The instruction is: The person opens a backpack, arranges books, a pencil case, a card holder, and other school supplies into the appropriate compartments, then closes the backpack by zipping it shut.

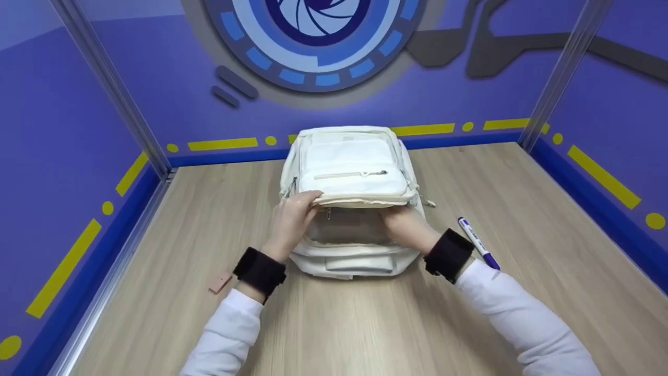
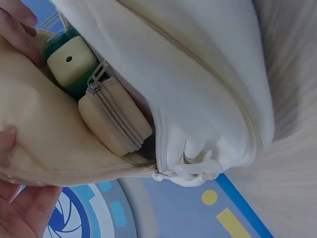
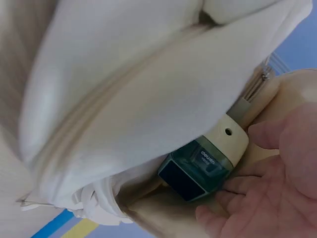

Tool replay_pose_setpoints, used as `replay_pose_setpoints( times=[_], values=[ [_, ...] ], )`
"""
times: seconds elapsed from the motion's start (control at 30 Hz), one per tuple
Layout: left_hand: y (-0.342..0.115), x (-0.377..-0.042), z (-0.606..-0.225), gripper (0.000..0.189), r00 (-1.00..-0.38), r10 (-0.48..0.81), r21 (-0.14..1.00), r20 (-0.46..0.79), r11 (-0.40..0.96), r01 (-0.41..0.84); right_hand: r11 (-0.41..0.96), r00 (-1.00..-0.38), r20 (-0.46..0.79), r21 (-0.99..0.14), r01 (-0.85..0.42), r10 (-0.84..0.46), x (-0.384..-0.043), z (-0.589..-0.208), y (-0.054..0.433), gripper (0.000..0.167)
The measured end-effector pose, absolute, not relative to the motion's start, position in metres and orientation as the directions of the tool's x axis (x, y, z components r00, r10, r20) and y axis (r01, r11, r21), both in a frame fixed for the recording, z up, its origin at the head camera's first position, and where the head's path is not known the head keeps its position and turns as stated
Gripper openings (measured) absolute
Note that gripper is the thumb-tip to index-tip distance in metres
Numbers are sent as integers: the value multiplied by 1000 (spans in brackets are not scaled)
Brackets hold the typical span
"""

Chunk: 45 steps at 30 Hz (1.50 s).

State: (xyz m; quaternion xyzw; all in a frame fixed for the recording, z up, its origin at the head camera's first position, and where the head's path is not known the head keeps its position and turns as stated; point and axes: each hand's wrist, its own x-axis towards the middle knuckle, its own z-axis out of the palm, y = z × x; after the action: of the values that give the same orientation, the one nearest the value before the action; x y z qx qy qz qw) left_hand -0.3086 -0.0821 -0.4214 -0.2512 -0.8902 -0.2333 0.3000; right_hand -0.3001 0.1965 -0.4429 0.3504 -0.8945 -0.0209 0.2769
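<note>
A white backpack stands on the table, its main compartment unzipped and gaping toward me. My left hand grips the upper edge of the opening, thumb inside and fingers outside. Reaching into the compartment, my right hand has its palm turned up and its fingers loosely extended. Its fingertips lie against or close beside a green and cream pencil sharpener; contact is hard to tell. Next to the sharpener sits a beige zipped pouch. In the head view, the right fingers are hidden inside the bag.
A marker with a purple cap lies right of the backpack, near the right wristband. Left of the left forearm is a small pink block. Blue panels enclose the wooden table at the back and sides.
</note>
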Motion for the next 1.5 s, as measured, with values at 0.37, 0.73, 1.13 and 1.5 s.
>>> replay_pose_setpoints(
  times=[0.37, 0.73, 1.13, 1.5],
  values=[
    [-91, -301, -432, 31, -650, 399, 111, 646, 794, 598, 743, -678, 433, -28, -668, -594, -272, -435, 220, 7],
    [-94, -301, -452, 41, -502, 544, -158, 672, 768, 621, 846, -771, 575, -237, -478, -275, -283, -412, 241, 11],
    [-92, -293, -466, 49, -547, 547, -170, 634, 789, 591, 690, -663, 553, -202, -695, -504, -296, -432, 217, 58],
    [-104, -285, -477, 58, -613, 513, 97, 601, 714, 693, 680, -594, 582, -93, -728, -556, -297, -461, 218, 69]
  ],
)
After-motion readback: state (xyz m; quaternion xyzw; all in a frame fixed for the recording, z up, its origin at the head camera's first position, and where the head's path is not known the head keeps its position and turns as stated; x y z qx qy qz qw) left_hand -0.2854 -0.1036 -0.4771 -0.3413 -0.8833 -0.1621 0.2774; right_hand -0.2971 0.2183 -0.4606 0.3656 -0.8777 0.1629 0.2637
